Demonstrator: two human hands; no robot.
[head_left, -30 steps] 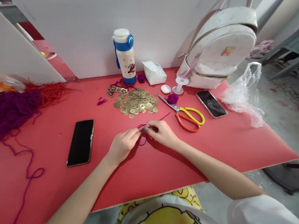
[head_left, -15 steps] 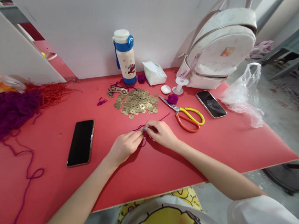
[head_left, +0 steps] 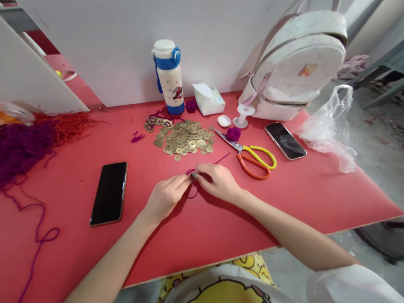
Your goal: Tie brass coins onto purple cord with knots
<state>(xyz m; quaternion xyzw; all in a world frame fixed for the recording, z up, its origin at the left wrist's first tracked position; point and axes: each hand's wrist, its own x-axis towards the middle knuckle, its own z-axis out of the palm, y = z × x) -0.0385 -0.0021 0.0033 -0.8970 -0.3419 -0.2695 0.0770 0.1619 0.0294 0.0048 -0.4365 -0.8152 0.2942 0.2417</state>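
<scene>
Both hands meet at mid-frame. Left hand [head_left: 166, 197]: fingertips pinched together on purple strand [head_left: 222, 158]. Right hand [head_left: 217, 180]: thumb and index clamped on same strand, fingertips touching or nearly touching left's; exact grip point hidden. Strand loops below fingertips, tail runs up-right.

Containers: bottle [head_left: 169, 76], top center, upright, lid on, contents hidden. Tissue pack [head_left: 211, 104] right of it, one sheet sticking out. Backpack [head_left: 296, 65], upper right, upright, contents can't tell. Clear plastic bag [head_left: 329, 129], right, crumpled, at the far right edge.

Coin pile [head_left: 187, 138] just above hands. Scissors [head_left: 257, 161] right of pile, blades toward upper left.

Red table [head_left: 216, 232]: near edge slants from lower left up to the corner at far right. Open red surface between left hand and black phone [head_left: 109, 193], more below both hands and right of the right forearm.
</scene>
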